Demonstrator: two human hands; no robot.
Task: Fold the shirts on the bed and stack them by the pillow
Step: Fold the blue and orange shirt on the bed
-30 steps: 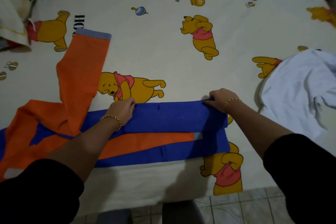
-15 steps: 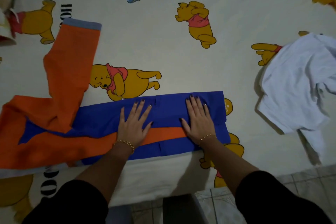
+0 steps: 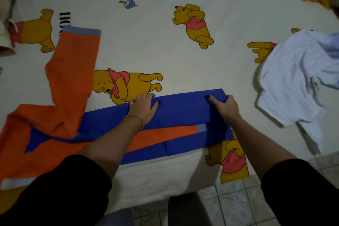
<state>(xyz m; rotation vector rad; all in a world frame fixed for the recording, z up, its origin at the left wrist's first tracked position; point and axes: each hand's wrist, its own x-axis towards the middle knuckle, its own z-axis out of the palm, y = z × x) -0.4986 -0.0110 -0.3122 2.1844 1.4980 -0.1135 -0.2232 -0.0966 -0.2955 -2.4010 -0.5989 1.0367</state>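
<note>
The blue and orange long-sleeved cloth shirt lies flat close to the near edge of the bed, on the cream bed sheet printed with yellow bears. One orange sleeve is laid along the body. The other orange sleeve with the grey-blue cuff reaches away to the far left, not folded in.

The left hand grasps the far edge of the blue panel, with its fingers curled over the edge. The right hand grasps the far right corner of the same panel; one finger lies on top of the cloth and the others wrap around the edge.

I judge that the next move is to bring this edge over toward the person. If one hand travels faster than the other, the fold will come out slanted. The sleeve lying underneath can slide or wrinkle, because such thin cloth slips easily on itself. The free sleeve is joined at the shoulder on the left, so a strong pull may drag it and twist that side. The shirt is also close to the edge of the bed, and pulling too far may let the hem hang down toward the tiled floor.

The crumpled white cotton shirt waits apart on the right, untouched. I cannot tell whether the cloth thing at the upper left corner is the pillow.
</note>
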